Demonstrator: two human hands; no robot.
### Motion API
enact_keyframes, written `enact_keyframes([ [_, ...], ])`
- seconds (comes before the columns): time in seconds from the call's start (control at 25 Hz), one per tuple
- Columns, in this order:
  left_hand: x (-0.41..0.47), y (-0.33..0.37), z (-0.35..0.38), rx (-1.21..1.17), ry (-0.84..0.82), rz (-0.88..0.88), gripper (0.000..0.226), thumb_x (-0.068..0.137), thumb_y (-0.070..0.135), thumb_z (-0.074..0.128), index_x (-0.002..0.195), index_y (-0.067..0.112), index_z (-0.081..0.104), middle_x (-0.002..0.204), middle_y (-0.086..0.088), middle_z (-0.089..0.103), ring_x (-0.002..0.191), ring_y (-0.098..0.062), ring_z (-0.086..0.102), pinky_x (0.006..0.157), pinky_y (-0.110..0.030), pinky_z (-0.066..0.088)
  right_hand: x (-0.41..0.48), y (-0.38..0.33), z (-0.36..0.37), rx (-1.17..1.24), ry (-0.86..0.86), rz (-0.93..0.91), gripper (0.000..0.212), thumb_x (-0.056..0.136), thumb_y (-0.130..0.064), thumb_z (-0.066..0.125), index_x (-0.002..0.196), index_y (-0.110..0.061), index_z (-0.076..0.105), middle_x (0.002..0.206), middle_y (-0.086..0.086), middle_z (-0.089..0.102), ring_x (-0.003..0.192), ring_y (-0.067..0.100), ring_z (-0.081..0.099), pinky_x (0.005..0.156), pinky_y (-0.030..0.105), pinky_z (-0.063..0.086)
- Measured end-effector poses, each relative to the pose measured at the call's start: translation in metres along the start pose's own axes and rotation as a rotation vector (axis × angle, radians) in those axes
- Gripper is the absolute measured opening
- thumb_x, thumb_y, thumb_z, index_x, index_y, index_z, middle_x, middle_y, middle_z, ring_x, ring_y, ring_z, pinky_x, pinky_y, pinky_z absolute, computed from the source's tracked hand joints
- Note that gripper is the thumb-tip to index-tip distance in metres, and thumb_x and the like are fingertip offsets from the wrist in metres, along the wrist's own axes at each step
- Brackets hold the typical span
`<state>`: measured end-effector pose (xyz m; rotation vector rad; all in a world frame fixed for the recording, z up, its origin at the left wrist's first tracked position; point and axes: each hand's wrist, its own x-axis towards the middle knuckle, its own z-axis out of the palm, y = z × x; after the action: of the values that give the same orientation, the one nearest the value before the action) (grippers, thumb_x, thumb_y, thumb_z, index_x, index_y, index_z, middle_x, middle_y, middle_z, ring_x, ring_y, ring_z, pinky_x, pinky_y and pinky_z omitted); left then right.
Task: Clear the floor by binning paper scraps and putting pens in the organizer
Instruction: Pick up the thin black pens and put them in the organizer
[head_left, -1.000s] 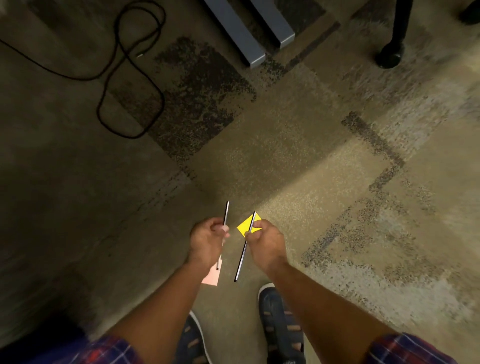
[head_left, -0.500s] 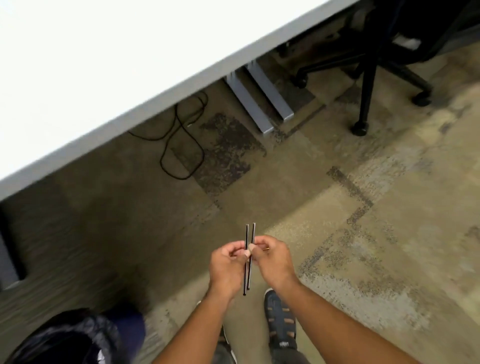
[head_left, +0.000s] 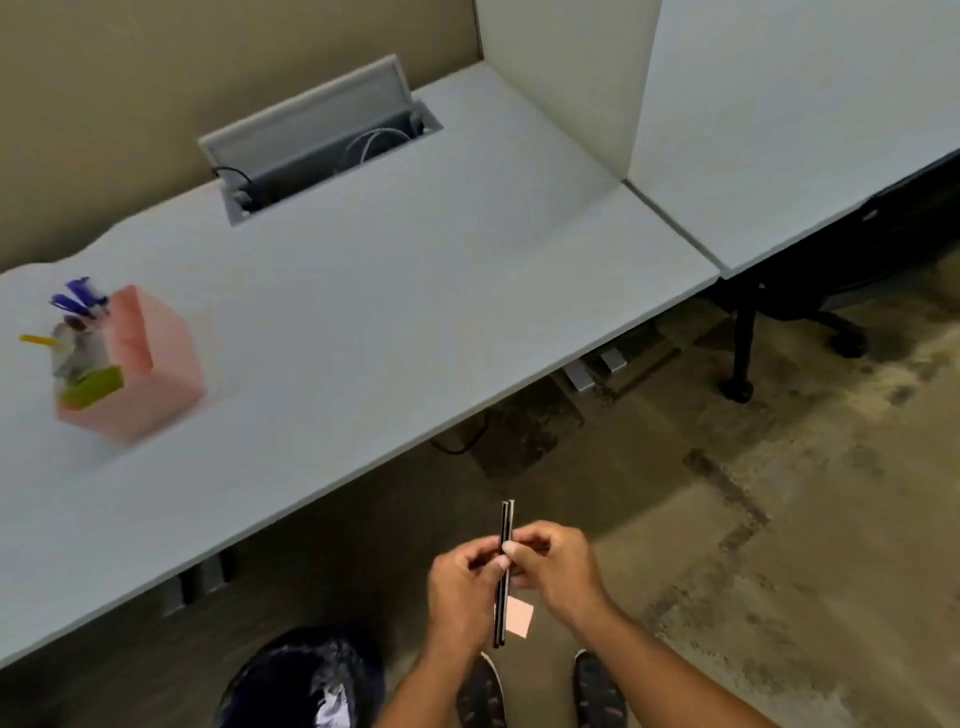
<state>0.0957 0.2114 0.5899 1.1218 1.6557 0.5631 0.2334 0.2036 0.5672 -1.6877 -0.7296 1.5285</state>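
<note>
Two thin black pens (head_left: 501, 621) are pressed side by side, upright, low in the middle of the view. My left hand (head_left: 460, 590) and my right hand (head_left: 558, 569) pinch them together from either side. A pink paper scrap (head_left: 520, 616) hangs just below my fingers; I cannot tell which hand holds it. No yellow scrap shows. The pink organizer (head_left: 156, 379), blurred, stands on the grey desk (head_left: 374, 312) at the far left with several pens in it. A bin with a black liner (head_left: 306, 680) sits on the floor left of my feet, under the desk edge.
An open cable hatch (head_left: 322, 140) is set into the desk's back edge. A divider panel (head_left: 566, 78) rises at the right, with a second desk (head_left: 805, 156) behind it. A black office chair base (head_left: 779, 332) stands under that desk. Patterned carpet (head_left: 779, 519) lies to the right.
The view has risen from the floor to the desk, organizer and bin. My hands came together, joining the two pens. The yellow scrap is out of sight; the pink one shows again.
</note>
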Motion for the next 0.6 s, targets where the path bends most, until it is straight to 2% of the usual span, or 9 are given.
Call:
enact_keyframes([
  [0.08,-0.017,0.021,-0.021,0.052,0.008,0.019,0.038,0.088,0.005,0.075,0.085,0.043,0.078,0.086,0.020,0.079,0.085,0.004,0.073,0.082,-0.024,0.061,-0.016,-0.024,0.006,-0.033,-0.029,-0.026,0.002,0.088,-0.001,0.074,0.086,-0.003,0.075,0.084,0.025,0.074,0.069,0.021,0.074,0.063,0.037,0.065],
  [0.2,-0.035,0.042,-0.049,0.107,0.025,0.057,0.027,0.090,0.008,0.074,0.094,0.034,0.081,0.089,0.015,0.079,0.087,0.002,0.073,0.084,-0.028,0.062,-0.034,-0.056,0.017,-0.069,-0.075,-0.043,0.003,0.087,-0.002,0.076,0.085,-0.004,0.075,0.084,0.024,0.074,0.069,0.023,0.076,0.064,0.038,0.066],
  [0.36,-0.047,0.049,-0.087,0.153,-0.036,0.004,0.022,0.091,0.016,0.070,0.096,0.035,0.080,0.090,0.015,0.078,0.089,-0.001,0.073,0.086,-0.031,0.062,-0.047,-0.091,0.041,-0.225,-0.179,-0.049,0.008,0.085,-0.006,0.079,0.086,-0.011,0.073,0.078,0.012,0.075,0.069,0.022,0.078,0.062,0.034,0.065],
  [0.44,-0.047,0.048,-0.111,0.147,-0.011,-0.025,0.021,0.087,0.020,0.072,0.096,0.037,0.080,0.091,0.015,0.078,0.090,0.002,0.073,0.088,-0.030,0.061,-0.048,-0.107,0.061,-0.327,-0.252,-0.055,0.011,0.085,-0.009,0.080,0.090,-0.016,0.074,0.078,0.010,0.076,0.068,0.019,0.078,0.061,0.033,0.065],
  [0.6,-0.043,0.049,-0.181,0.031,0.047,-0.086,0.022,0.087,0.013,0.076,0.089,0.034,0.082,0.088,0.017,0.079,0.086,0.012,0.070,0.082,-0.011,0.056,-0.055,-0.150,0.131,-0.460,-0.355,-0.118,0.006,0.087,-0.018,0.080,0.091,-0.019,0.076,0.078,0.007,0.078,0.069,0.018,0.077,0.061,0.031,0.064],
])
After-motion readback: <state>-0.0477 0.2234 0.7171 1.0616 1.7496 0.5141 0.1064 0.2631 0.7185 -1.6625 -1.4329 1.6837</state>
